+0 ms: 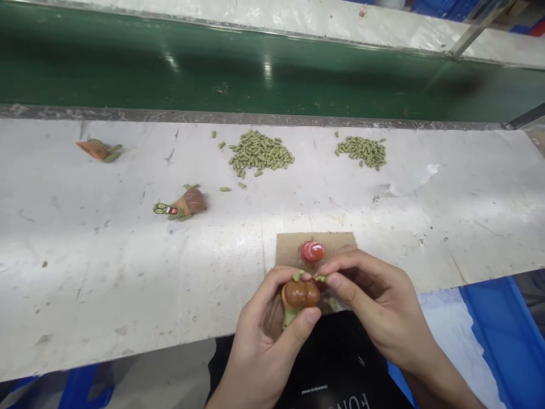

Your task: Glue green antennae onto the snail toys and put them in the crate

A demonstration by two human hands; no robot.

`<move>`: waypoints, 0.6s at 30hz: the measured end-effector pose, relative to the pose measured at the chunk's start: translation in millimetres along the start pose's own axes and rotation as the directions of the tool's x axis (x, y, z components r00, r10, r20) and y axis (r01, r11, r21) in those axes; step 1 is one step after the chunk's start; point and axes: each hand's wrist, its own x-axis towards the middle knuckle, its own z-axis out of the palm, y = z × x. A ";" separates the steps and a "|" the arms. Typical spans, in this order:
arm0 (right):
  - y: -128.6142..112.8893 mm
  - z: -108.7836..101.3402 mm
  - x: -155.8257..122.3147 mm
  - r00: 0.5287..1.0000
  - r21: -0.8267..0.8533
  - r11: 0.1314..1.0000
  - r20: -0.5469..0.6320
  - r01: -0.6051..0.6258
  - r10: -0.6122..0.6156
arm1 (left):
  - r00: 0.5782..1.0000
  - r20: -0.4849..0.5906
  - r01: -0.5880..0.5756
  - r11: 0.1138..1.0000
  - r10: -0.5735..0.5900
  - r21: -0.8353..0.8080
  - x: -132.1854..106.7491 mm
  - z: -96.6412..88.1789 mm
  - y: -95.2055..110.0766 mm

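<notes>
A small green toy figure with a brown, rounded back [301, 293] lies in my left hand [272, 326], gripped between thumb and fingers. My right hand [374, 301] pinches a small green plastic piece [321, 279] between thumb and forefinger. That piece is at the right side of the figure; whether it is inserted cannot be made out. Just beyond the hands, a red glossy blob [312, 251] sits on a piece of cardboard [292, 244]. The figure's far side is hidden by my fingers.
Two piles of small green pieces, a larger one [260, 152] and a smaller one [364, 151], lie on the white table [128, 272]. A toy figure [181, 204] and an orange-green part [100, 150] lie left. Behind runs a green conveyor belt [213, 74]; a blue crate [498, 335] stands right.
</notes>
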 end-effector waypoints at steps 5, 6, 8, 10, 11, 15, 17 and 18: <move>-0.6 -1.2 0.8 0.999 -0.036 0.999 0.032 0.015 -0.014 | 1.000 -0.005 -0.018 0.999 0.018 0.050 2.1 1.5 -0.1; -1.3 -1.8 1.0 0.999 -0.057 0.998 0.044 0.026 -0.024 | 1.000 -0.002 -0.018 0.998 0.018 0.064 2.1 1.1 -1.1; -3.4 -3.7 1.3 0.995 -0.132 0.989 0.088 0.067 -0.056 | 0.999 0.017 -0.032 0.994 0.031 0.100 0.7 -0.8 -4.6; -6.1 -6.4 0.9 0.984 -0.204 0.971 0.147 0.129 -0.100 | 0.997 0.053 -0.061 0.987 0.054 0.150 -2.3 -3.5 -9.4; -7.3 -7.9 0.4 0.978 -0.223 0.962 0.169 0.158 -0.121 | 0.995 0.071 -0.084 0.981 0.072 0.177 -4.2 -4.7 -11.8; -8.5 -13.1 -5.0 0.968 -0.214 0.957 0.201 0.195 -0.152 | 0.983 0.128 -0.158 0.960 0.131 0.231 -10.9 -6.0 -17.4; -6.9 -14.3 -10.1 0.965 -0.202 0.960 0.215 0.193 -0.149 | 0.978 0.150 -0.176 0.959 0.145 0.220 -12.5 -4.4 -15.8; -6.0 -14.6 -13.3 0.964 -0.199 0.960 0.216 0.196 -0.153 | 0.977 0.159 -0.178 0.960 0.145 0.214 -13.1 -3.4 -14.0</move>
